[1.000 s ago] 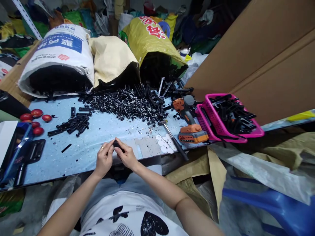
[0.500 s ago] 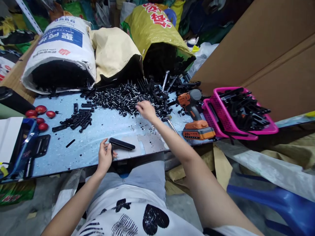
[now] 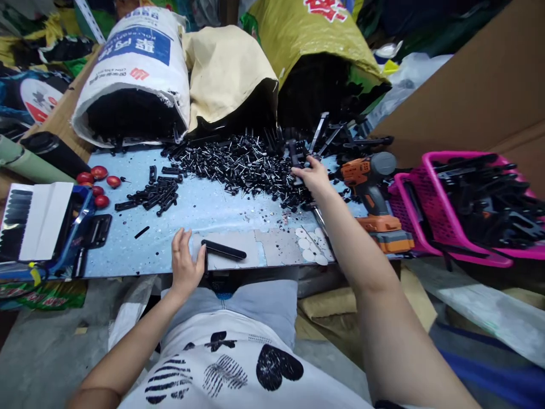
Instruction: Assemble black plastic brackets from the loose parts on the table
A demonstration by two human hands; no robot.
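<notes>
My left hand [image 3: 186, 261] is at the table's front edge, fingers apart, beside the left end of a long black plastic bar [image 3: 225, 250]. The bar lies flat on a grey patch, jutting slightly towards me at that end. My right hand [image 3: 314, 177] reaches to the right side of a large heap of black-headed screws [image 3: 242, 165]. Its thumb and fingers close around a dark plastic piece [image 3: 293, 152], blurred and partly covered by the fingers. Longer black plastic parts [image 3: 336, 136] lie just behind that hand.
An orange cordless drill [image 3: 370, 193] stands right of my forearm, before pink baskets [image 3: 447, 204] of black parts. Small black pieces [image 3: 153, 193] and red fruits [image 3: 100, 173] are at left. Open sacks [image 3: 230, 68] line the back. A metal tool [image 3: 321, 218] lies by my forearm.
My right hand has moved right, from the screws to the black parts, and closed around a piece. My left hand has loosened from the bar's end and spread its fingers. The view has shifted.
</notes>
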